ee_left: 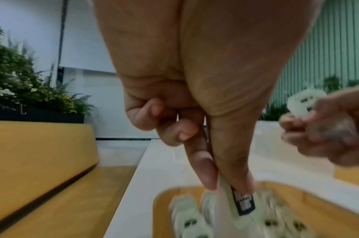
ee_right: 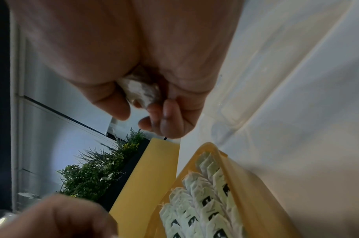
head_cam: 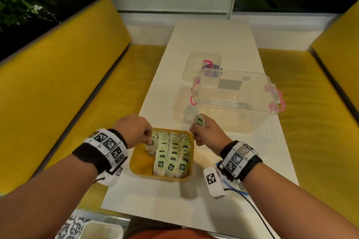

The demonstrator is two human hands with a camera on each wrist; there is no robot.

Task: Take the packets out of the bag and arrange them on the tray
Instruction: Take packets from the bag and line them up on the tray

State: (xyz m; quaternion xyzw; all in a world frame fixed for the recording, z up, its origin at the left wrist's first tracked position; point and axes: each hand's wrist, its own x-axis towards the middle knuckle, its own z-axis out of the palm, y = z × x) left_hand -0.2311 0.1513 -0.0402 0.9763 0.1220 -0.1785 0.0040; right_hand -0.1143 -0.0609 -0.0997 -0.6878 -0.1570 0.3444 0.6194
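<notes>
A yellow tray [head_cam: 140,167] on the white table holds three full rows of pale green packets [head_cam: 171,153] standing on edge. A short fourth row has begun at its far left. My left hand [head_cam: 150,142] pinches one packet [ee_left: 242,204] between thumb and forefinger, right over that short row. My right hand [head_cam: 197,128] hovers just right of the tray's far corner. It grips another packet [head_cam: 199,120] that sticks up from its fist, with a crumpled whitish bundle [ee_right: 142,91] in its palm. Under my right wrist lies what looks like a clear bag [head_cam: 240,188] with a blue edge.
A clear plastic box [head_cam: 233,101] with pink latches stands behind my right hand, its lid [head_cam: 202,64] further back. Yellow benches [head_cam: 58,83] flank the narrow table. A black cable [head_cam: 256,211] runs from my right wrist toward the near edge.
</notes>
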